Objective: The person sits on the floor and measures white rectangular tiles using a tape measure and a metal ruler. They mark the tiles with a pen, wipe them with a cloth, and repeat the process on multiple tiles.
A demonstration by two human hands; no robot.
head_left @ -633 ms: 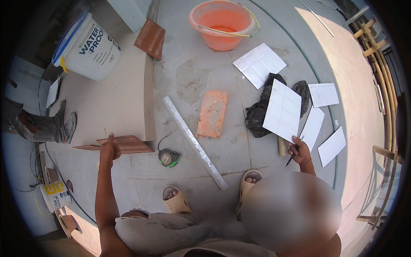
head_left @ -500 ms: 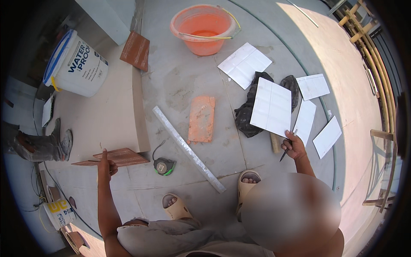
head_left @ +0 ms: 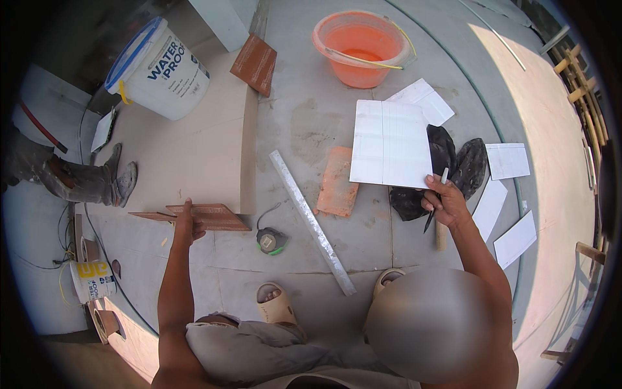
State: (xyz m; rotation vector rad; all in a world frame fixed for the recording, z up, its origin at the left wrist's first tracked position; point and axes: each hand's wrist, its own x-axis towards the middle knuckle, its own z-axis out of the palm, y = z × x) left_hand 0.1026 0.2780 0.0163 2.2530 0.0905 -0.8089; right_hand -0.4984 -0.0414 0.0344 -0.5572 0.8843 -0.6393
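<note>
My right hand pinches the lower right corner of a white tile, holding it above the floor. A slim dark pen with a pale end also sits between those fingers. At the front of the tan step, my left hand is closed on a red-brown tile, one digit stretched over its top edge. Another red-brown piece stands to its left. A steel tape measure and a metal straightedge lie on the floor between my hands.
Beyond are an orange bucket and an orange brick. A black plastic bag and cut white tiles lie right, near a hose. A white bucket stands on the step, near another person's boots.
My right hand has lifted the white tile and carried it left and away from me, over part of the brick. My left hand stays at the red-brown tile. The view has shifted left.
</note>
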